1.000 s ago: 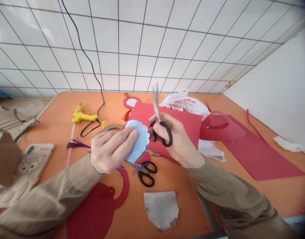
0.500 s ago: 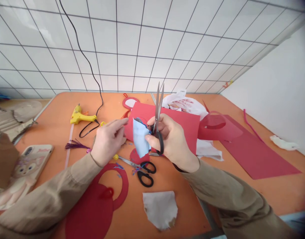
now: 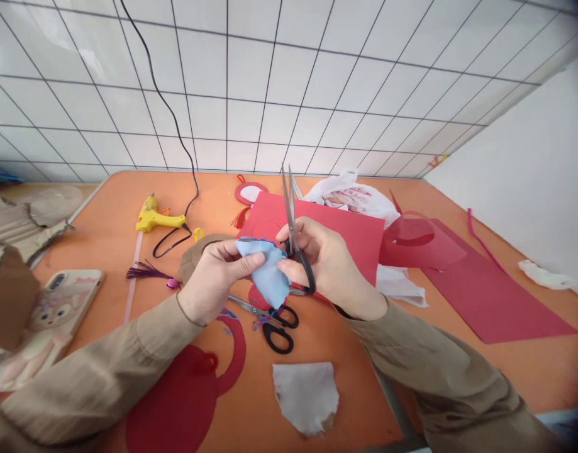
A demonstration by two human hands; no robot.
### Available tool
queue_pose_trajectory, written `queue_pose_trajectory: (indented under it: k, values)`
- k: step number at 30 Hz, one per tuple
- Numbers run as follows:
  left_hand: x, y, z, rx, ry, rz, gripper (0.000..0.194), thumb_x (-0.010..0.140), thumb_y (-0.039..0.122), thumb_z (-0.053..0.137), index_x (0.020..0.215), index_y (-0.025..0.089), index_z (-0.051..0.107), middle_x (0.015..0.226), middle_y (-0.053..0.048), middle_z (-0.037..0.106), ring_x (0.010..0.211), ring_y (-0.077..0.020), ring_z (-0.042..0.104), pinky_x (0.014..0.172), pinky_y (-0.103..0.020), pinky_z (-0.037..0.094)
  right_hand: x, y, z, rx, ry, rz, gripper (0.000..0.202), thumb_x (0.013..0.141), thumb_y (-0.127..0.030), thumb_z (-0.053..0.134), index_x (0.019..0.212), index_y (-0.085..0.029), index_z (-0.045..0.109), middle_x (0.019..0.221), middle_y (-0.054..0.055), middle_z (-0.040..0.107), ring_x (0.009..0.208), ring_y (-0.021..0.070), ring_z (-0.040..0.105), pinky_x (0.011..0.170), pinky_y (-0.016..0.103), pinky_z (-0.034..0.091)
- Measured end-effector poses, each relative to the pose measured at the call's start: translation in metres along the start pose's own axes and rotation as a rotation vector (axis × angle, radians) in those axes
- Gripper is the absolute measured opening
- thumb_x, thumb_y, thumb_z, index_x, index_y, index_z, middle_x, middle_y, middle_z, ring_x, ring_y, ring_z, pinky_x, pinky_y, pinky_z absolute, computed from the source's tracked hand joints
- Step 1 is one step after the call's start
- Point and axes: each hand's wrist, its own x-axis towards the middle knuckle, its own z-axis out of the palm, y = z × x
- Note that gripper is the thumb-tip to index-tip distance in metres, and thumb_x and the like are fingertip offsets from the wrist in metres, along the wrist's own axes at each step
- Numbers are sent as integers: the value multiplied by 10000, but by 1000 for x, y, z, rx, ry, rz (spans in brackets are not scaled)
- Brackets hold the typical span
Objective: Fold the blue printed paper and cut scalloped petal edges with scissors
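Note:
A light blue piece of fabric (image 3: 271,277) with a darker blue edge is held up between both hands. My left hand (image 3: 217,274) pinches its left side, thumb on top. With thumb and fingers, my right hand (image 3: 324,264) grips its right edge and also carries black-handled scissors (image 3: 291,214), whose slightly parted blades point up and away. Below the fabric, a second pair of scissors (image 3: 277,327) lies on the orange table. Red sheets (image 3: 359,239) are spread behind my hands. Nearer to me is a pale scrap of cloth (image 3: 306,396).
At the back left sits a yellow glue gun (image 3: 159,217) with a black cord. A phone (image 3: 65,302) and torn cardboard (image 3: 10,296) are at the left. Red cut shapes (image 3: 173,409) lie in front; a white plastic bag (image 3: 359,198) is at the back.
My left hand has moved right and taken hold of the fabric's left side. The fabric now lies tilted flatter between the hands. The raised scissors have tipped to the left.

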Motion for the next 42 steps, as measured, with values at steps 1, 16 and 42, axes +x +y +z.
queue_pose_trajectory:
  k: [1, 16, 42]
  values:
    - [-1, -1, 1, 12, 24, 8, 131, 681, 260, 830, 746, 154, 789, 711, -43, 753, 609, -135, 639, 629, -253, 537, 0, 0, 0, 7, 7, -1, 276, 648, -168, 689, 866, -223, 528, 641, -54, 550, 564, 109, 493, 518, 234, 407]
    - [-5, -4, 1, 103, 108, 127, 158, 703, 298, 815, 624, 173, 759, 580, -6, 689, 554, -105, 584, 580, -216, 498, 2, 5, 1, -2, 89, -1, 290, 627, -154, 687, 870, -218, 543, 682, -41, 600, 625, 123, 561, 559, 243, 443]
    - [-3, -8, 1, 45, 89, -21, 190, 683, 316, 825, 711, 138, 766, 639, -42, 724, 520, -130, 607, 502, -242, 483, 4, 6, -1, 143, 35, 68, 272, 677, -215, 721, 891, -223, 553, 682, -47, 562, 588, 106, 505, 522, 235, 423]
